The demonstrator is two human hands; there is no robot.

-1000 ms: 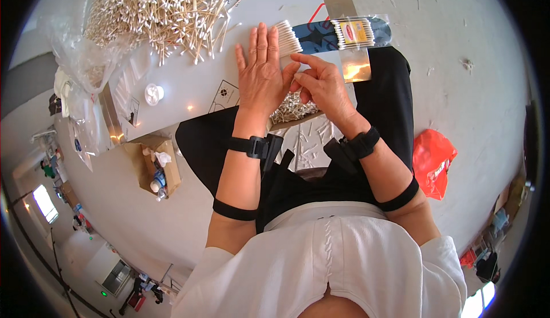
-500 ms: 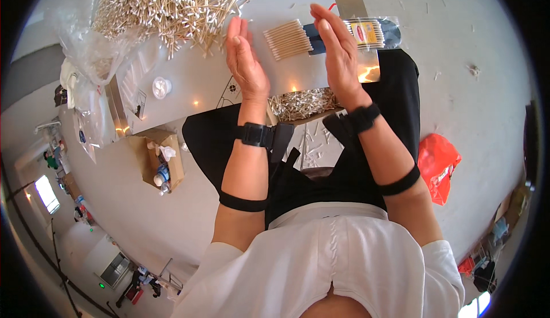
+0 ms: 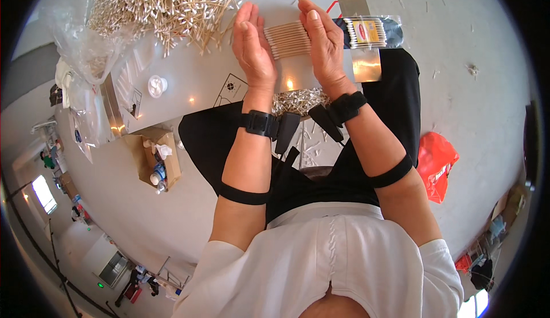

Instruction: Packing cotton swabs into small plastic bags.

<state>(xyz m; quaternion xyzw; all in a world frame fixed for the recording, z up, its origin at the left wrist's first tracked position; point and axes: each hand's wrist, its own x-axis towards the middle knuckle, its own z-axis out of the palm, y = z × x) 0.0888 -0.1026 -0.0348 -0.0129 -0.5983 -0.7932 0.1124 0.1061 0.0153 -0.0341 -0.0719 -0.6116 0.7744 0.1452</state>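
Note:
A flat row of cotton swabs (image 3: pixel 287 40) lies on the grey table, with its sticks side by side. My left hand (image 3: pixel 254 48) stands on edge at the row's left end, fingers stretched out. At the right end, my right hand (image 3: pixel 324 46) is also upright with straight fingers, its palm toward the row. Both palms flank the swabs and appear to touch their ends; neither hand is wrapped round them. Just right of my right hand, a clear packet of cotton swabs (image 3: pixel 348 34) with a yellow label (image 3: pixel 366 32) rests partly on a dark blue surface.
A large heap of loose cotton swabs (image 3: pixel 157 8) covers the table's far left, beside a clear plastic bag (image 3: pixel 74 46). A small white tub (image 3: pixel 156 86) stands near the front edge. Below are a swab-filled box (image 3: pixel 301 99), a cardboard box (image 3: pixel 137 152) and a red bag (image 3: pixel 436 166).
My hands have come closer together. The right one moved left to the row's right end, and the left one moved right toward its left end.

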